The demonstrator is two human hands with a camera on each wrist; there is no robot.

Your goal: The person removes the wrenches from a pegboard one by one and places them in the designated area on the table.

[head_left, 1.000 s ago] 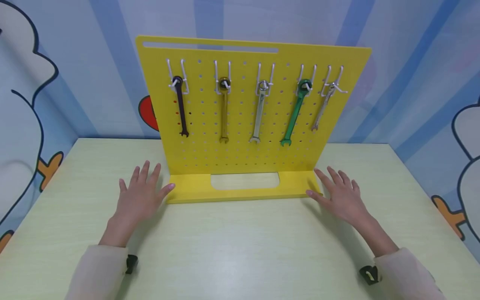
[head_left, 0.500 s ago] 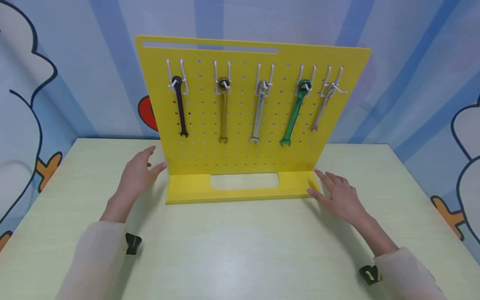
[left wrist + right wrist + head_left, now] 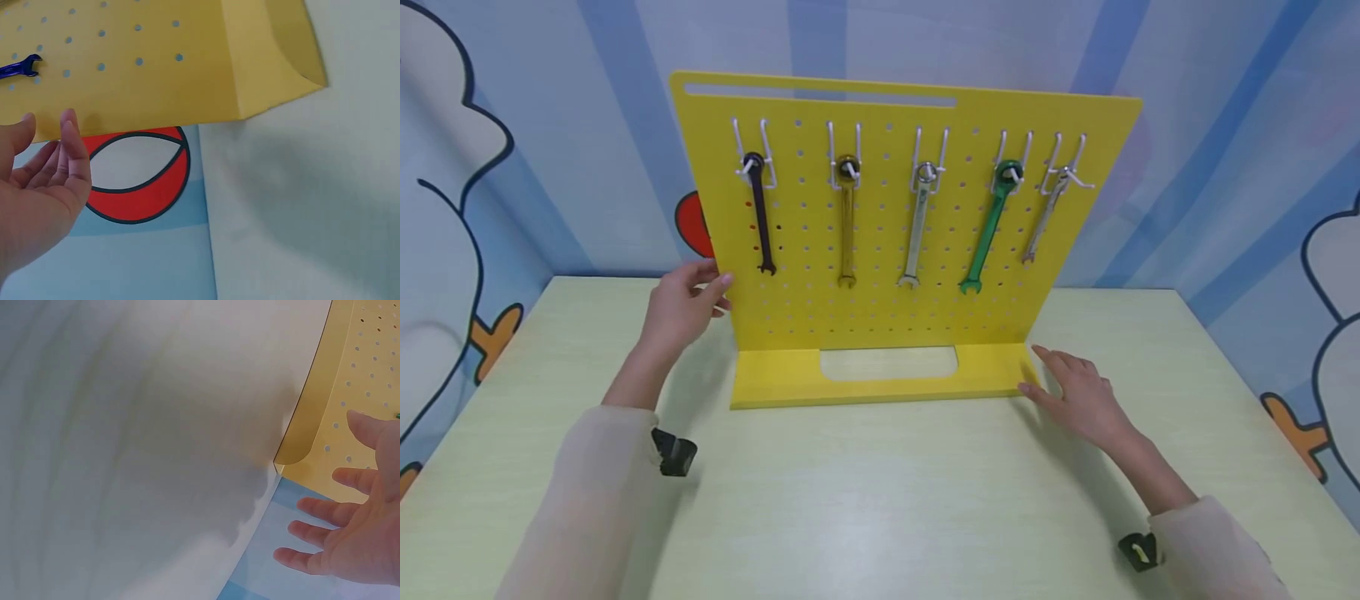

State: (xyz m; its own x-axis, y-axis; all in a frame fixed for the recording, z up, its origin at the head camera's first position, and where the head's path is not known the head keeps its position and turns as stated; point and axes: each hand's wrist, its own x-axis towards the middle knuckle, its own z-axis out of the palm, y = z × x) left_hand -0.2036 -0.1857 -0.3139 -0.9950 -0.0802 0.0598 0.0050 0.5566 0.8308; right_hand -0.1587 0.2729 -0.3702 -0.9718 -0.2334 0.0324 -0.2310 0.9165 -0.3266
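A yellow pegboard (image 3: 872,312) stands upright on its flat base. My left hand (image 3: 677,308) is at its left edge; the thumb overlaps the front face and some fingers reach behind, pinching the edge, as the left wrist view also shows. My right hand (image 3: 1078,404) is spread beside the base's right end, thumb and index tips close to it, holding nothing. On white hooks hang a black wrench (image 3: 762,221), a gold wrench (image 3: 847,229), a silver wrench (image 3: 917,229), a green wrench (image 3: 988,229) and a smaller silver wrench (image 3: 1047,218).
The board rests on a pale wooden table (image 3: 880,492), near its back edge. Behind and at both sides is a blue striped wall covering (image 3: 895,42) with cartoon shapes. A black wrist device (image 3: 674,452) sits at the left cuff, and another wrist device (image 3: 1138,551) at the right.
My left hand has moved up and away from me, from beside the base to the board's left edge, its fingers drawing in. The right hand's fingers have come slightly closer together; the board stays put.
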